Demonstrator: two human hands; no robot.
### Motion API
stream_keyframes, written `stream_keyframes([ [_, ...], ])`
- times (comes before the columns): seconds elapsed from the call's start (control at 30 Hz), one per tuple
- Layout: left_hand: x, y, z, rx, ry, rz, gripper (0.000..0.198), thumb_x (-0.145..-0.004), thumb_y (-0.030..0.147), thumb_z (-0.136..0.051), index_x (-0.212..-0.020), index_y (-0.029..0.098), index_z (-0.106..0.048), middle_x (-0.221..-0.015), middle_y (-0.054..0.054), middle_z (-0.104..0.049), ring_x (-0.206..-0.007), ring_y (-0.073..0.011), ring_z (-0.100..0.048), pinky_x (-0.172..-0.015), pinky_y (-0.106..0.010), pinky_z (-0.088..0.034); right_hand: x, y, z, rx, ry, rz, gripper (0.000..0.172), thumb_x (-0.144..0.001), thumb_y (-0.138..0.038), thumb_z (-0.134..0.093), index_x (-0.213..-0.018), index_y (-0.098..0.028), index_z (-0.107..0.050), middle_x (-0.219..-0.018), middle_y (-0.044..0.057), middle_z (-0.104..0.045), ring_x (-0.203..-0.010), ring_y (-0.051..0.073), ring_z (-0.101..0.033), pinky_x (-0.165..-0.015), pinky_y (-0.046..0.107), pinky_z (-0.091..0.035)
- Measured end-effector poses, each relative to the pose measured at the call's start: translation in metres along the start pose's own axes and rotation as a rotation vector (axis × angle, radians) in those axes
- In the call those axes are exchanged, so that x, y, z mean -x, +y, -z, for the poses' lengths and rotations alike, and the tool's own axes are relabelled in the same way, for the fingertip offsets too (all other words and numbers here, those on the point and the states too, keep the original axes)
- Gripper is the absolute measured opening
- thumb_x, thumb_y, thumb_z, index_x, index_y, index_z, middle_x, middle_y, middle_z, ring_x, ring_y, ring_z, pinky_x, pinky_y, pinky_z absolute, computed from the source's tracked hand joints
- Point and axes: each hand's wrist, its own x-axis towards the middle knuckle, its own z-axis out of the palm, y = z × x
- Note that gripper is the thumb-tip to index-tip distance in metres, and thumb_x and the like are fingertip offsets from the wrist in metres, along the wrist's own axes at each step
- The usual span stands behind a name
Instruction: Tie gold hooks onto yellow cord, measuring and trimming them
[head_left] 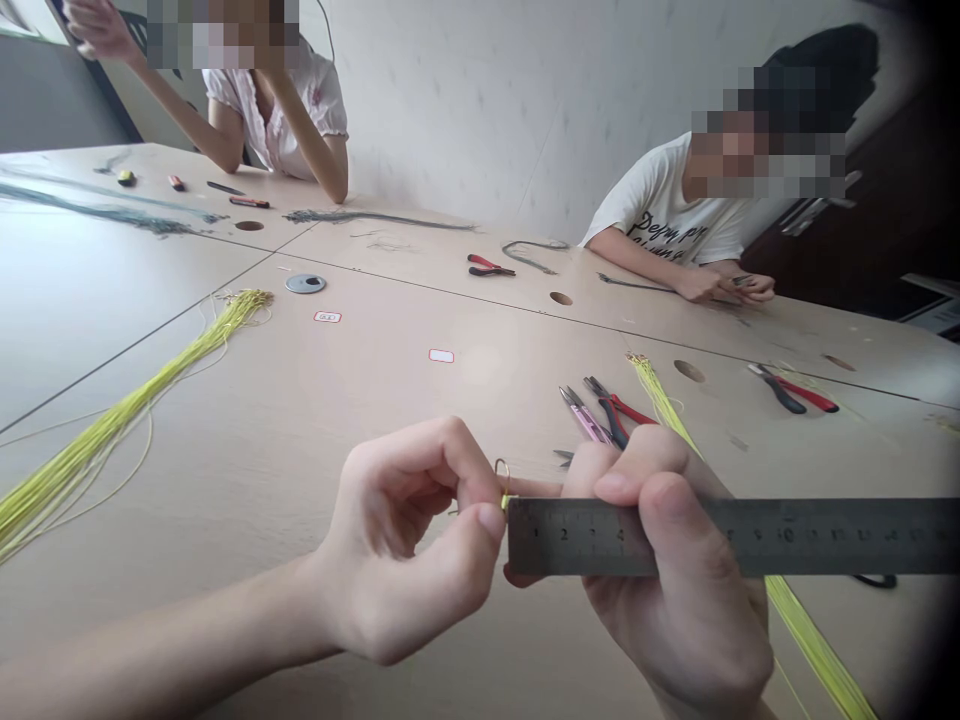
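Head view: across the tabletop, a bundle of yellow cords is laid at nine o'clock. At four o'clock, a steel ruler is gripped by the right hand. At six o'clock, a gold-coloured wire loop is pinched by the left hand, just beside the ruler's end. Measuring is judged to be under way; steady alignment is called for.

Looks metallic and dull on the ruler at four o'clock, smooth and wood-like across the tabletop, matt cloth on the T-shirt at two
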Motion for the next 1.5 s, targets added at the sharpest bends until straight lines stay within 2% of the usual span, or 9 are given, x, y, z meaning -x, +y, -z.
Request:
stream_keyframes([
  [0.1,0.0012,-0.0005,0.0008,0.008,-0.003,0.006,0.02,-0.078,0.008,-0.047,-0.063,0.018,-0.041,-0.048,0.005,-0.043,-0.054,-0.0137,-0.054,-0.051,-0.026,-0.043,0.0011,-0.0001,0.0005,0.013,0.007,0.002,0.017,-0.092,-0.034,-0.043,-0.084,-0.025,-0.054,-0.068,-0.003,-0.056,-0.058,0.016,-0.066,-0.05,0.032,-0.055],
  [0.53,-0.0014,0.0028,-0.0012,-0.033,0.03,0.042,0.021,-0.073,0.01,-0.056,-0.061,0.02,-0.041,-0.045,0.005,-0.044,-0.051,-0.0136,-0.054,-0.048,-0.025,-0.042,0.0008,-0.0022,-0.0014,0.014,0.027,0.005,0.017,-0.091,-0.034,-0.044,-0.081,-0.024,-0.055,-0.068,-0.003,-0.055,-0.054,0.016,-0.064,-0.049,0.034,-0.055],
  [1.3,-0.0011,0.0028,-0.0018,-0.022,0.017,0.047,0.021,-0.073,0.009,-0.054,-0.062,0.02,-0.04,-0.046,0.005,-0.045,-0.051,-0.0135,-0.054,-0.048,-0.025,-0.042,0.0007,-0.0018,-0.0005,0.029,0.037,-0.015,0.017,-0.091,-0.035,-0.044,-0.082,-0.025,-0.055,-0.067,-0.003,-0.056,-0.055,0.017,-0.065,-0.048,0.033,-0.054],
  [1.5,-0.0001,0.003,-0.001,-0.023,0.017,0.04,0.021,-0.073,0.008,-0.053,-0.061,0.019,-0.04,-0.045,0.006,-0.043,-0.052,-0.0135,-0.055,-0.048,-0.024,-0.042,0.0005,-0.0015,-0.0015,0.008,0.009,-0.009,0.018,-0.091,-0.034,-0.044,-0.081,-0.025,-0.054,-0.067,-0.003,-0.059,-0.059,0.017,-0.066,-0.055,0.037,-0.055],
])
